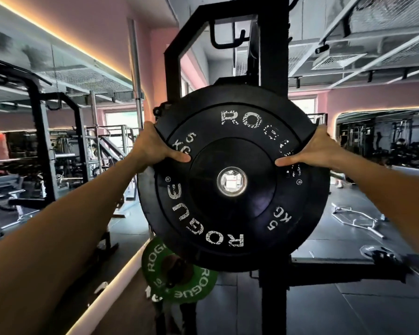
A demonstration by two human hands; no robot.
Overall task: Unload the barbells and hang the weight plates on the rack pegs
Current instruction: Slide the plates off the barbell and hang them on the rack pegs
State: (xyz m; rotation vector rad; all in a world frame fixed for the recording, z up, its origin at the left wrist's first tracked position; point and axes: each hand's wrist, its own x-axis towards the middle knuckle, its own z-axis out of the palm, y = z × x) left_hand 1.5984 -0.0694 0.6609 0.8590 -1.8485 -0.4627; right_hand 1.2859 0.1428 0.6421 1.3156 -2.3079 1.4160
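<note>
Both hands are gripping the black 5 kg Rogue bumper plate (pixel 232 177) by its rim — left hand (pixel 155 148) and right hand (pixel 317 151) wrapping the edge, thumbs pressing its face — holding it against the black rack upright (pixel 273 56). It seems to be going onto a peg, though the peg is hidden; next comes lining up the steel hub (pixel 232 182). Below the plate a green Rogue plate (pixel 179 274) is hanging, dark rubber flooring (pixel 348 305) and pink walls (pixel 373 97) lying beyond.

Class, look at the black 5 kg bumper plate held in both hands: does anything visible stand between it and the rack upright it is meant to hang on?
Nothing visible does. The left hand and right hand grip the black rubber 5 kg bumper plate directly before the black steel rack upright. The peg is hidden behind the plate. A green plate hangs lower, clear of it.
</note>
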